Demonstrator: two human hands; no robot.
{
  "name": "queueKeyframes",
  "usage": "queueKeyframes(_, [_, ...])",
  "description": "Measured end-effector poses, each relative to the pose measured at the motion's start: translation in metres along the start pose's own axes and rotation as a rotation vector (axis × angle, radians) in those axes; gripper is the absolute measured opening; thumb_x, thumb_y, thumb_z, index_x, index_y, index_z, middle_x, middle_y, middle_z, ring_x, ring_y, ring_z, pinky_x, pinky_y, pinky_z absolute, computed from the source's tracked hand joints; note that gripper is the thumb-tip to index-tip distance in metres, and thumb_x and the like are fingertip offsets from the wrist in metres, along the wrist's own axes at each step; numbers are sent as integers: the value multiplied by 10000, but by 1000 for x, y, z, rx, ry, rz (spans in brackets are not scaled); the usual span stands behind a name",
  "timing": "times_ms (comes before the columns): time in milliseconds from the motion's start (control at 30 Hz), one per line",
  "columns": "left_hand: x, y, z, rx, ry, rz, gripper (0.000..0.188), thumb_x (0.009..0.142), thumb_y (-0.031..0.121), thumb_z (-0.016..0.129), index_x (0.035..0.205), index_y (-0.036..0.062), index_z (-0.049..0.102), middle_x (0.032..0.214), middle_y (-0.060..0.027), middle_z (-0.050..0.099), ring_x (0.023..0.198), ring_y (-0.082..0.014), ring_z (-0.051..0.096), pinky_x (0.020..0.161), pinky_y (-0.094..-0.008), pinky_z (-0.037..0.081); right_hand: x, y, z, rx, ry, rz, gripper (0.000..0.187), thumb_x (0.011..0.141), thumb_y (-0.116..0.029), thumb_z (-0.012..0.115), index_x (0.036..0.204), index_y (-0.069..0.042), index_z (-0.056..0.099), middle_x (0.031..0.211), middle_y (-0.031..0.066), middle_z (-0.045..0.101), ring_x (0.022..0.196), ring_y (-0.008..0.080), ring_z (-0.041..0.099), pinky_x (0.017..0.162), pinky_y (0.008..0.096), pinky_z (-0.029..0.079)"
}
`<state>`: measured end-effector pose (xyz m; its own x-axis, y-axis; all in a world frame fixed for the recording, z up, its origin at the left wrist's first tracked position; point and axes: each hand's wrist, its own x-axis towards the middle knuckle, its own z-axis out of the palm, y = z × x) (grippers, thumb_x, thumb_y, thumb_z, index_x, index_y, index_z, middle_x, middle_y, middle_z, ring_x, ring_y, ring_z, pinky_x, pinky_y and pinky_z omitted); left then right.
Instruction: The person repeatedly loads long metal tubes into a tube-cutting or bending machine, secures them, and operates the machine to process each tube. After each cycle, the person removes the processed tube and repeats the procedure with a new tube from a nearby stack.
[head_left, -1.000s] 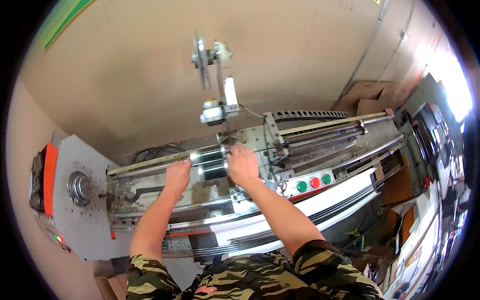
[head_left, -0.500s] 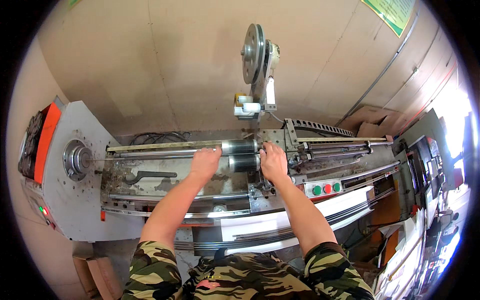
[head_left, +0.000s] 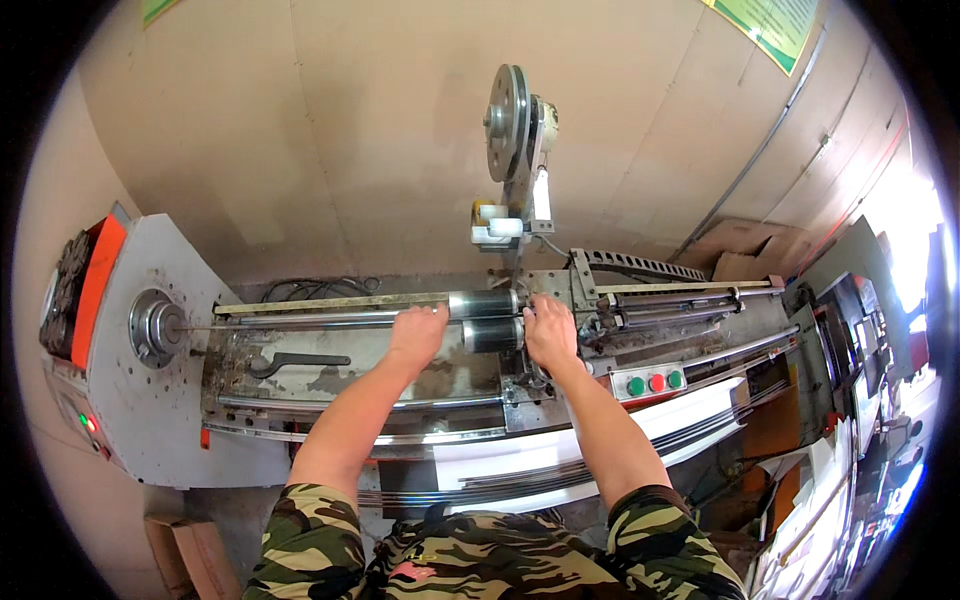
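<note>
A thin metal rod [head_left: 270, 327] runs from the round chuck [head_left: 160, 328] at the left to my left hand [head_left: 416, 335], whose fingers are closed around it. Just right of that hand, two black-and-silver rollers [head_left: 493, 336] lie one in front of the other, with a narrow gap between them. My right hand [head_left: 550, 330] is closed at the rollers' right ends, by the machine's carriage. Its fingers hide whatever they grip.
A hook-shaped spanner [head_left: 300, 362] lies on the machine bed. A pulley wheel [head_left: 508, 122] rises behind the rollers. Green and red push buttons [head_left: 656, 383] sit right of my right forearm. Several long thin rods [head_left: 560, 475] lie in front on white sheets.
The machine sits slightly lower in the picture as the view tilts. Both hands keep their places beside the rollers; my left hand is a touch nearer the rollers' left ends.
</note>
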<state>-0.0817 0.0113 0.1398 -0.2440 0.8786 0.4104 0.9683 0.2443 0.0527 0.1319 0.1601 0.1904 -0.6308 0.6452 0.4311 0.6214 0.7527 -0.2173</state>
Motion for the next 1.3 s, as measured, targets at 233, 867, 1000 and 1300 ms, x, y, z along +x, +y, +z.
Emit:
queueKeyframes(233, [2, -1, 0, 86, -78, 5, 378, 871, 124, 538, 1236, 61, 616, 914, -116, 693, 883, -281, 676, 739, -417, 543, -2, 3, 4, 7, 41, -40, 362, 964, -253, 538, 1244, -26, 569, 1312, 204, 592, 1190, 376, 551, 1014, 471, 424])
queueKeyframes(867, [-3, -6, -11, 146, -8, -9, 151, 828, 60, 567, 978, 78, 581, 839, -122, 648, 847, -326, 638, 699, -460, 517, -1, -8, -5, 242, -56, -33, 448, 839, -99, 571, 1272, 8, 541, 1416, 238, 489, 1345, 355, 424, 1150, 452, 287])
queueKeyframes(1000, [-3, 3, -8, 147, 1, -27, 149, 829, 57, 557, 976, 75, 581, 845, -112, 646, 853, -318, 636, 696, -456, 515, -3, -2, -6, 239, -63, -46, 445, 856, -101, 552, 1288, 1, 532, 1432, 226, 472, 1360, 353, 403, 1150, 451, 286])
queueKeyframes(1300, [0, 7, -7, 134, -27, -38, 163, 818, 47, 579, 980, 63, 584, 854, -130, 637, 851, -334, 621, 727, -459, 504, -2, 2, -5, 236, -44, -58, 414, 856, -105, 544, 1258, -4, 541, 1416, 229, 487, 1337, 354, 425, 1128, 450, 302])
